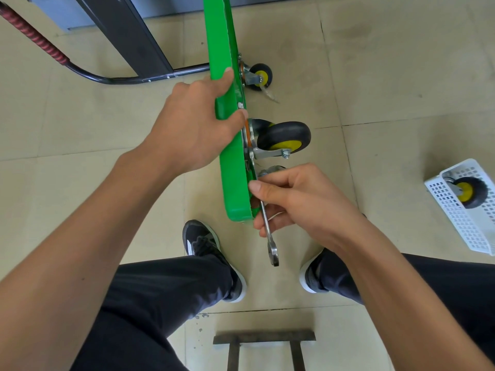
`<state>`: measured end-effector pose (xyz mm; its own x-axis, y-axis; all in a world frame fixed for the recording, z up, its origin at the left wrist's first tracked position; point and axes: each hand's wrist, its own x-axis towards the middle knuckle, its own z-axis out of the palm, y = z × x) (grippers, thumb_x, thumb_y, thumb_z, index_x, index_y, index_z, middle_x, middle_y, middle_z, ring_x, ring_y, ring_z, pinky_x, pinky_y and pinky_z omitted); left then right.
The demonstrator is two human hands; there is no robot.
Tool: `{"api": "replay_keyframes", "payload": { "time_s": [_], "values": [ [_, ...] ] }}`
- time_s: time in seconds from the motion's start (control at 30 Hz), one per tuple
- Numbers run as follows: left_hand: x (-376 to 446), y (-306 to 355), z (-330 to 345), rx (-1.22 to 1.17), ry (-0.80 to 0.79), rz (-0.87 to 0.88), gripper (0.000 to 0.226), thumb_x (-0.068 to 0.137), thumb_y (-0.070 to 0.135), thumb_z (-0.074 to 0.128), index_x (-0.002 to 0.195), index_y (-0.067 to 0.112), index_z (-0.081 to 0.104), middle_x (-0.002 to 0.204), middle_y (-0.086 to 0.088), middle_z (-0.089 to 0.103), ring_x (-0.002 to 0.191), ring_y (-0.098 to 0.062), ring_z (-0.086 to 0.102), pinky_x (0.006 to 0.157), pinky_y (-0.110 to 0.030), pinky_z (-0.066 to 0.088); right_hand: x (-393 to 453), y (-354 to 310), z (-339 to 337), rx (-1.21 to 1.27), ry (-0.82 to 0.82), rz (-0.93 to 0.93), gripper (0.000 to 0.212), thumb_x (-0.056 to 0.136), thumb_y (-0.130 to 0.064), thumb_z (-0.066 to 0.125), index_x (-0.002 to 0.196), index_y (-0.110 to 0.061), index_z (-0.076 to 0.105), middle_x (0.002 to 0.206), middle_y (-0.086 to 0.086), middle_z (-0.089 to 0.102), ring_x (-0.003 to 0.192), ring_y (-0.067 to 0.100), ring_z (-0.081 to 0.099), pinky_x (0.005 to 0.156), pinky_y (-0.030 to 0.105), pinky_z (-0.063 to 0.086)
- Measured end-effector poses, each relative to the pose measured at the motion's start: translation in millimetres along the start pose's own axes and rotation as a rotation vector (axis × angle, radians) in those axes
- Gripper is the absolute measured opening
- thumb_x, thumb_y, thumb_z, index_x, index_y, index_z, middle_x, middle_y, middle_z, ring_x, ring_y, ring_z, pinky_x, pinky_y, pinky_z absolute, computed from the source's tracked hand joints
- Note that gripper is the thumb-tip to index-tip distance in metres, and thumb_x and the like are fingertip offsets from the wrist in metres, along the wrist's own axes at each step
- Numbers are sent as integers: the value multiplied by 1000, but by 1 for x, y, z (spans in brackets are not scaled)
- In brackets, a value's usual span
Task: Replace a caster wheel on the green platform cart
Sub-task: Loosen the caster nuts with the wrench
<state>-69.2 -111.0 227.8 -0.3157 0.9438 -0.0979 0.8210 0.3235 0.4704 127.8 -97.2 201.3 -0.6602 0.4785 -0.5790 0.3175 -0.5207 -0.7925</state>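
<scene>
While the left hand (195, 129) clamps the upended green platform cart (230, 145), the right hand (292, 204) grips a steel spanner (269, 231); it could slip off the caster bolt.

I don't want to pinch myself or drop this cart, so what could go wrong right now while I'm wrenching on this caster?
1. The green cart stands on edge, steadied only by your left hand; a hard pull could tip it toward your shoes.
2. Your right hand grips the wrench close to the deck edge; a slip could bang your fingers against it.
3. The caster may drop once loosened.
</scene>
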Motion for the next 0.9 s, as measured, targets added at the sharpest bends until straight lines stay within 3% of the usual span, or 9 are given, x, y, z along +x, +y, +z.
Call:
{"api": "replay_keyframes", "payload": {
  "time_s": [0.13, 0.4, 0.6, 0.7, 0.83, 0.9],
  "values": [
    [0, 0, 0, 4, 0, -8, 69, 96, 44, 59, 155, 20, 33, 152, -5, 46, 117, -26, 63, 107, -38, 46, 0, 3, -2, -36, 30, -17, 22, 96, -11, 64, 102, 8, 72, 91, 30, 67, 57, 23, 67, 53, 34, 60],
    [0, 1, 0, 19, -4, -19, 69, 95, 45, 58, 155, 20, 33, 151, -7, 48, 117, -27, 62, 107, -42, 46, 0, 8, 3, 42, 53, -39, 20, 98, -12, 62, 99, 3, 75, 74, 11, 70, 53, 20, 65, 49, 27, 54],
    [-1, 3, -1, 13, -2, -24, 68, 96, 43, 59, 155, 20, 33, 152, -5, 47, 114, -24, 64, 106, -36, 46, 6, 13, 5, 2, 99, -47, 17, 98, -10, 63, 104, -2, 76, 81, 16, 71, 54, 22, 65, 47, 30, 54],
    [0, 0, -1, 10, -5, -30, 70, 93, 47, 58, 154, 22, 34, 151, -1, 48, 118, -26, 62, 108, -40, 45, 9, 20, 4, -97, 118, -80, 15, 97, -8, 63, 103, -8, 76, 86, 16, 74, 57, 23, 67, 50, 37, 59],
    [1, -1, -2, -1, -7, -50, 72, 90, 49, 56, 154, 24, 35, 150, 2, 50, 124, -29, 58, 107, -43, 46, 25, 41, 0, -220, 181, -150, 22, 95, -5, 65, 114, -8, 74, 99, 6, 75, 77, 16, 71, 59, 25, 58],
    [1, 1, -2, -11, -6, -54, 68, 93, 42, 60, 154, 22, 36, 151, 1, 49, 122, -25, 60, 107, -37, 47, 36, 52, -2, -294, 233, -212, 27, 93, -3, 66, 118, -9, 74, 102, 3, 73, 90, 21, 71, 71, 29, 60]
  ]
}}
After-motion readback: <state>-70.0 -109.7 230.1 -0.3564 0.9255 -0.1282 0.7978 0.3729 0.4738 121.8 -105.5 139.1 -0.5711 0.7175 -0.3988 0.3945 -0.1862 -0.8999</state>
